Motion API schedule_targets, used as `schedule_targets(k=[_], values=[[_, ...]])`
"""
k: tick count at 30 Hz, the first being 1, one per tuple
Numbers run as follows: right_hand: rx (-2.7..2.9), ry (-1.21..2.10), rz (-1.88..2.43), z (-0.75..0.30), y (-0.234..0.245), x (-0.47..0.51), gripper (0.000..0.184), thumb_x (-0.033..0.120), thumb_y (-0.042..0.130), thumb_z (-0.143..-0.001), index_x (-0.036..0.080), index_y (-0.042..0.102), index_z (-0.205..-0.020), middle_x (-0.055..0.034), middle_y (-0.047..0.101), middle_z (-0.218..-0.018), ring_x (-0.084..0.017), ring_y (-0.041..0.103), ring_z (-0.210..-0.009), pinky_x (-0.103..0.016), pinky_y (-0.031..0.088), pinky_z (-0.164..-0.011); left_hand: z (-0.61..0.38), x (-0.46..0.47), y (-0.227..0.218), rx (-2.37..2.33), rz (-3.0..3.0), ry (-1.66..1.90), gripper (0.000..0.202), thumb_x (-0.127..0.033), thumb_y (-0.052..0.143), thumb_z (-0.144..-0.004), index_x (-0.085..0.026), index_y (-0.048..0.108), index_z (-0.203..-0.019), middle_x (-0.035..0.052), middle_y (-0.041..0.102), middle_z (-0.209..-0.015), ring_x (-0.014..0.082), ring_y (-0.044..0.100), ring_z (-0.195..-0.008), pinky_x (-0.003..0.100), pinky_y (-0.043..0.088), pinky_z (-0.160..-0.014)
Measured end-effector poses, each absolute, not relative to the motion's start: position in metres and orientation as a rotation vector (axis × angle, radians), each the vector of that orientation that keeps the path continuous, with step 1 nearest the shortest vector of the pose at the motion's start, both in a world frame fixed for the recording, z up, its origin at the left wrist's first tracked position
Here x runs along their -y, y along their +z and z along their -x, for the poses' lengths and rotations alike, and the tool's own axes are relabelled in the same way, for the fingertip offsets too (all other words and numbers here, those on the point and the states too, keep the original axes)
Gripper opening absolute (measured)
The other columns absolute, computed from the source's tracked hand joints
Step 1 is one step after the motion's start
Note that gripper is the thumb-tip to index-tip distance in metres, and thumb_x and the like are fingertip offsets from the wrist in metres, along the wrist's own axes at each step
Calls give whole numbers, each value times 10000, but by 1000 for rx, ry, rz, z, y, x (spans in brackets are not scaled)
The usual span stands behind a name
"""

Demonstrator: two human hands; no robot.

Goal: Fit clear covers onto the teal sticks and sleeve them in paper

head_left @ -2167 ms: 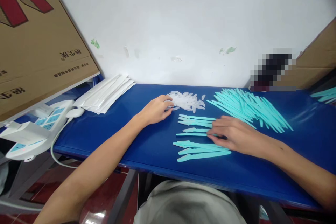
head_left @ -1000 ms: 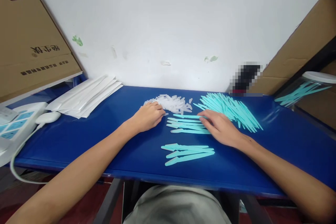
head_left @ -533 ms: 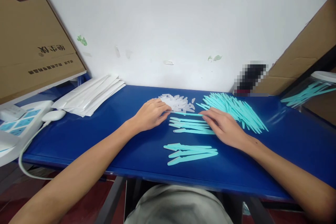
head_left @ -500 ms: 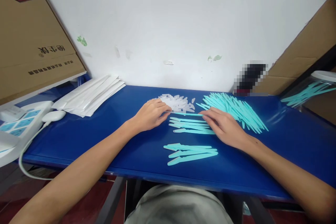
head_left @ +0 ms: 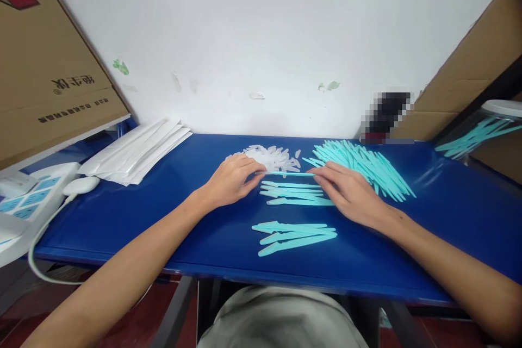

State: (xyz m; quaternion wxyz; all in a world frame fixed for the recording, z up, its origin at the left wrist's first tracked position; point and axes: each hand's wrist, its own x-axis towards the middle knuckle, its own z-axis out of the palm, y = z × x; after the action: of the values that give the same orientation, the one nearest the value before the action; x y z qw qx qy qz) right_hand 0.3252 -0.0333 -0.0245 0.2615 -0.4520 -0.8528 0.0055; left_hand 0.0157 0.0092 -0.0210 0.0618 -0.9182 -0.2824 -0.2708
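At 12 o'clock over the desk [head_left: 134, 217], our left hand [head_left: 232, 180] and right hand [head_left: 351, 190] pinch opposite ends of one turquoise eyebrow razor [head_left: 286, 173], near translucent caps [head_left: 275, 159]. We seem to be capping it, which calls for a straight push.

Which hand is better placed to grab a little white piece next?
Probably the left hand: it is right beside the white pieces. The right hand is farther away, holding the turquoise stick.

Tbl [head_left: 138, 206] w/ turq. sticks [head_left: 364, 166], wht pcs [head_left: 277, 159]
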Motion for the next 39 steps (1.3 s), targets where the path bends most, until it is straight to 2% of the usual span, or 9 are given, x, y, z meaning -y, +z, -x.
schedule_targets(k=[3,7,13,20,24,28,31,35,39], values=[[2338,10,1177,-323,-27,35,379,353,368,-1069,200,680,-1220,-91,684,-922,-211,635,-771,-343,467,-647,-20,-7,-22,796,2802,-826,238,-259,468,-1060,-159,684,-1071,73,749,-991,203,665,-920,335,481,-841],[2402,52,1080,-321,-31,37,383,337,368,-1072,196,679,-1244,-107,739,-1049,-234,683,-908,-371,515,-769,-28,-2,-26,741,2852,-813,268,-263,446,-1071,-142,686,-1076,83,728,-941,196,642,-874,319,479,-805],[2466,-2,1116,-320,-28,34,384,357,412,-1050,197,745,-1154,-111,755,-964,-259,668,-860,-432,511,-783,-28,-3,-24,844,2879,-750,312,-356,457,-1063,-162,699,-1094,84,728,-952,206,629,-892,330,456,-801],[2548,-11,1128,-325,-31,29,390,407,451,-1033,190,736,-1186,-127,704,-1024,-277,646,-944,-447,521,-808,-16,-9,-17,1139,2787,-697,340,-357,465,-1032,-172,742,-960,25,688,-689,196,600,-724,388,357,-797],[2549,85,1091,-324,-29,31,358,438,522,-999,221,709,-1214,-122,685,-1126,-282,655,-1035,-443,541,-854,-16,-9,-15,1194,2845,-686,367,-368,434,-1039,-158,734,-1043,11,693,-659,177,624,-657,378,375,-800],[2566,177,1059,-323,-25,35,252,422,569,-972,231,695,-1079,-119,646,-1257,-282,655,-1069,-444,552,-861,-17,-7,-14,1189,2841,-626,383,-378,416,-1041,-167,728,-1112,9,705,-657,175,639,-625,366,421,-810],[2595,222,1062,-322,-25,36,218,411,570,-973,234,696,-972,-117,620,-1307,-284,649,-1084,-446,551,-860,-16,-6,-14,1131,2775,-514,399,-411,419,-1033,-200,744,-1129,21,694,-627,196,636,-606,343,435,-727],[2623,243,1053,-323,-27,34,262,430,550,-988,242,732,-974,-119,624,-1290,-294,642,-1117,-462,540,-892,-13,-3,-11,1049,2735,-386,401,-453,443,-1014,-225,772,-1052,23,653,-558,202,603,-532,305,354,-567],[2615,248,1010,-325,-31,31,287,426,543,-994,233,754,-968,-118,661,-1218,-281,651,-1080,-446,543,-876,-12,0,-6,1046,2816,-369,321,-406,507,-987,-220,766,-1018,2,648,-545,182,608,-522,283,360,-553]])
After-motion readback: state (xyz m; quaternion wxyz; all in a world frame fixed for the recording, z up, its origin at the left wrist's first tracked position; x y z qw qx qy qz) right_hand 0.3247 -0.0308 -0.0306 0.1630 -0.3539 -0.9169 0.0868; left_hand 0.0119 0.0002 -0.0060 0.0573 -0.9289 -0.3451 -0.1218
